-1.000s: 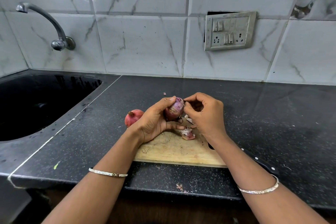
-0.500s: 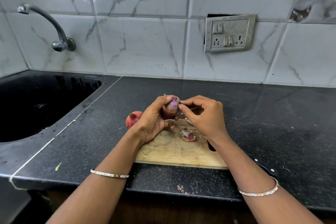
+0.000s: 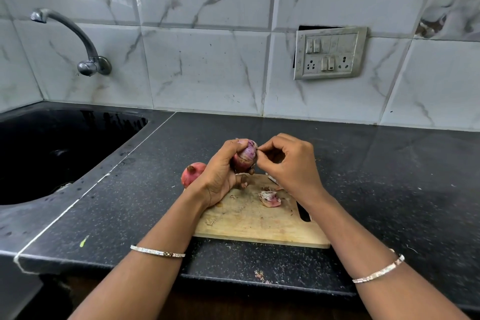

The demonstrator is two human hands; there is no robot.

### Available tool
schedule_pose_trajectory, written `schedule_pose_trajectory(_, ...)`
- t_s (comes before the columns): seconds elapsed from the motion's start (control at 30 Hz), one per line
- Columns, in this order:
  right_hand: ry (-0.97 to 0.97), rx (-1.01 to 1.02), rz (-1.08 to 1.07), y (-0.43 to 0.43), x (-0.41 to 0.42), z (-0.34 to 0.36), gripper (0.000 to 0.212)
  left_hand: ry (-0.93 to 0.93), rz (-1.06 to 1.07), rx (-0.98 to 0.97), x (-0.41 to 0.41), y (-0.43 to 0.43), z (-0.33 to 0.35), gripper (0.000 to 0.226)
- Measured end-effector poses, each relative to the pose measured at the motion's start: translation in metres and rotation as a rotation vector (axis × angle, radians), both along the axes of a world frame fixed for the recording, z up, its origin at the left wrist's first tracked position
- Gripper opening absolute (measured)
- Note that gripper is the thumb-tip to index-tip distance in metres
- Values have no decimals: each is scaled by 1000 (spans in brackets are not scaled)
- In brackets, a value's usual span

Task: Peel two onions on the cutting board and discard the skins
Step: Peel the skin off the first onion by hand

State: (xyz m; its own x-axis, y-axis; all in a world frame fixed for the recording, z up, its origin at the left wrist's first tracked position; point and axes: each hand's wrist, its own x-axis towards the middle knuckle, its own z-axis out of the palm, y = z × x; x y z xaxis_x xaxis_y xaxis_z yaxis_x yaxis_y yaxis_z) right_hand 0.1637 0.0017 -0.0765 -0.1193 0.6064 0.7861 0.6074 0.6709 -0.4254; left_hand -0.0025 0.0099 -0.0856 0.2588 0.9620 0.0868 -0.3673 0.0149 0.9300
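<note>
My left hand (image 3: 220, 176) grips a partly peeled purple onion (image 3: 245, 154) above the far edge of the wooden cutting board (image 3: 249, 221). My right hand (image 3: 291, 163) pinches at the skin on the onion's top right side with thumb and forefinger. A second onion (image 3: 192, 174), red and unpeeled, sits on the counter just left of the board, partly hidden behind my left hand. A pile of torn skins (image 3: 270, 199) lies on the board below my right hand.
A black sink (image 3: 52, 153) with a wall tap (image 3: 85, 60) lies to the left. The dark counter (image 3: 389, 176) stretches right. A switch plate (image 3: 330, 53) is on the tiled wall. Small skin scraps (image 3: 261, 275) lie near the counter's front edge.
Both hands have lifted the onion a little higher and turned it. My right fingers have moved to the top right of the onion. The skin pile stays on the board.
</note>
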Motion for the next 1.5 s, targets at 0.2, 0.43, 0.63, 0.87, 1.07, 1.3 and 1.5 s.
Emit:
schedule_pose_trajectory(0.2,-18,6,-30,-2,2,-3,6,47,-19,14,2,-1,1,23)
schedule_pose_trajectory(0.43,-32,7,-46,-2,5,-4,6,27,5,8,2,-3,4,21)
schedule_pose_trajectory(0.63,53,-43,-30,-4,12,-1,5,-3,43,-9,-1,-5,4,23)
schedule_pose_trajectory(0.87,174,-314,117,-5,7,-2,5,-53,26,-9,-2,-4,3,20)
schedule_pose_trajectory(1.07,331,-427,164,-2,7,-4,3,-44,50,19,1,-4,1,38)
schedule_pose_trajectory(1.3,400,-479,131,1,5,-6,6,21,59,10,3,-2,0,30)
schedule_pose_trajectory(1.5,351,-449,130,1,2,-6,6,-92,34,-56,4,0,3,22)
